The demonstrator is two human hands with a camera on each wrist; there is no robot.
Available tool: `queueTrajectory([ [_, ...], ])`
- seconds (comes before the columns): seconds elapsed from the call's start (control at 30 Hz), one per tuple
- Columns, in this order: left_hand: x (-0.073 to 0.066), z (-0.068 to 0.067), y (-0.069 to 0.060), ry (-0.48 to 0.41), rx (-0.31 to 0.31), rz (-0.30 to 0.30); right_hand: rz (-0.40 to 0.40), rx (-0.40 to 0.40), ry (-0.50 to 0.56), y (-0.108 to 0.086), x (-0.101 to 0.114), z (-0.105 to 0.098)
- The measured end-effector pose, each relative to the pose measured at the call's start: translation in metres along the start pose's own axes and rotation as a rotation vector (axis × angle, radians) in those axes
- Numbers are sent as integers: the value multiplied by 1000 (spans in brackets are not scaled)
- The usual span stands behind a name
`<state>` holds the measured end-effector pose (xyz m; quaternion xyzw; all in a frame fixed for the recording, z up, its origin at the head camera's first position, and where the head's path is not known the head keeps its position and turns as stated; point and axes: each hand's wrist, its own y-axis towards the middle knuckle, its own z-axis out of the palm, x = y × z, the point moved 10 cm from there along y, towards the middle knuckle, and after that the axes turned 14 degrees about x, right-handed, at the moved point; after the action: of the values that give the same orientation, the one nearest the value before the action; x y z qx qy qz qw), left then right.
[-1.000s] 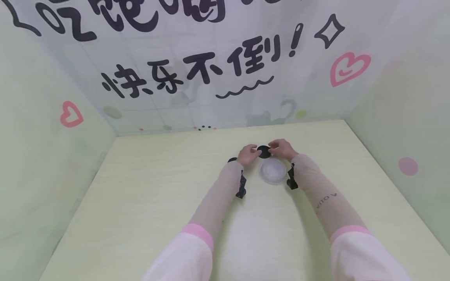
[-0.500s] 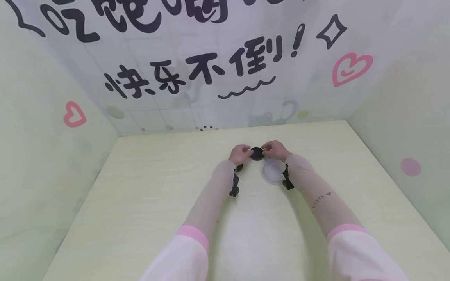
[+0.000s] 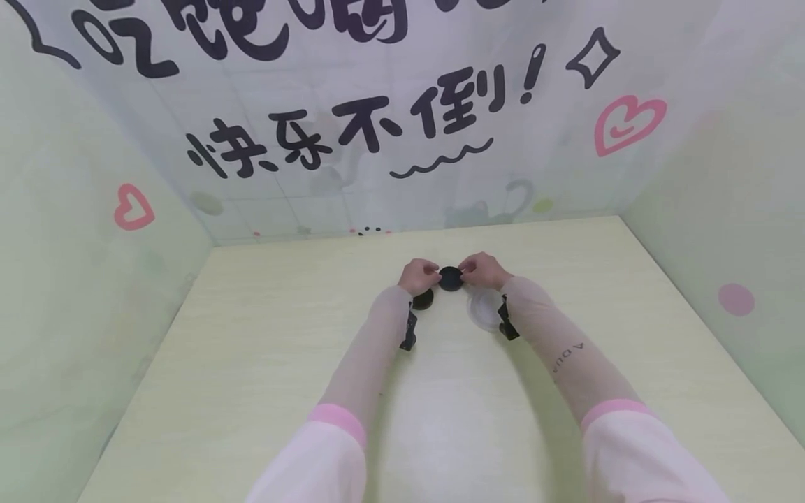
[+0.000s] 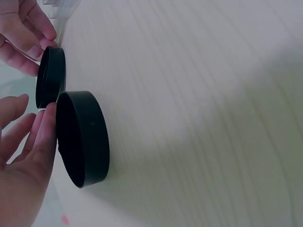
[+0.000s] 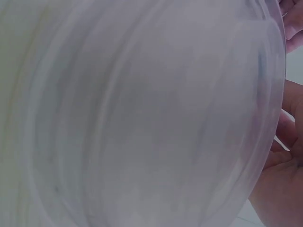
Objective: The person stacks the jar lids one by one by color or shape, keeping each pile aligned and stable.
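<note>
A round black lid-like piece (image 3: 451, 279), shallow with a raised rim, lies between my two hands near the back of the table. My left hand (image 3: 418, 276) holds its left edge with the fingertips, and my right hand (image 3: 486, 270) pinches the opposite edge between thumb and fingers. Beside my left wrist sits another black round lid (image 4: 83, 139), its hollow side facing up and partly hidden by the sleeve in the head view. A clear round plastic container (image 5: 151, 113) fills much of the right wrist view, below my right hand.
The light wood-grained table (image 3: 434, 419) runs back to a printed wall (image 3: 295, 202) with lettering. Side walls (image 3: 717, 230) close it in at left and right. The clear container stands close to my right wrist.
Both hands have shifted left and slightly nearer, bringing the black lid with them. The second black lid shows more beside my left wrist, while my right forearm now covers part of the clear container.
</note>
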<state>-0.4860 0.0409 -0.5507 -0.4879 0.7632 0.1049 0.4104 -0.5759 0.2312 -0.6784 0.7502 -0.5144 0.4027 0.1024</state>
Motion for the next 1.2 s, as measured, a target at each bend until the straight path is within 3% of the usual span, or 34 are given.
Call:
queueTrajectory([
  [0.13, -13, -5, -19, -54, 64, -14, -28, -13, -44, -27, 48, -2],
  [0.17, -22, -9, -32, -56, 72, -28, -37, -21, -65, -34, 60, -3],
  [0.2, -24, -10, -33, -44, 57, -8, -46, -30, -76, -41, 72, -5],
  [0.27, -27, -12, -38, -55, 70, -31, -41, -21, -81, -53, 93, -5],
  [0.33, -28, -13, -39, -56, 68, -42, -59, -31, -81, -62, 109, -8],
  [0.37, -36, -16, -48, -41, 55, -51, -67, -35, -74, -66, 115, -9],
  [0.4, -30, -14, -39, -47, 46, -24, -70, -39, -60, -69, 120, -10],
  [0.5, -46, -19, -55, -32, 47, -76, -84, -60, -47, -76, 130, -14],
  [0.57, -60, -23, -69, -11, 31, -99, -40, -31, -26, -92, 149, -14],
  [0.6, -60, -22, -66, -21, 36, -103, -8, -21, -19, -97, 156, -14],
  [0.63, -67, -24, -76, -25, 47, -137, 21, -6, -11, -102, 162, -14],
  [0.7, -74, -26, -85, -28, 34, -134, 66, 11, -2, -117, 182, -16],
  [0.73, -76, -27, -88, -35, 29, -134, 41, 5, 15, -121, 190, -17],
  [0.77, -79, -28, -91, -34, 24, -133, 45, -3, 16, -120, 191, -20],
  [0.93, -86, -35, -94, -26, -20, -87, -23, -52, -5, -153, 239, -32],
  [1.0, -87, -38, -94, -19, -28, -73, 9, -52, -25, -167, 254, -33],
  [1.2, -86, -44, -97, -39, -21, -56, 17, -51, -27, -173, 266, -32],
])
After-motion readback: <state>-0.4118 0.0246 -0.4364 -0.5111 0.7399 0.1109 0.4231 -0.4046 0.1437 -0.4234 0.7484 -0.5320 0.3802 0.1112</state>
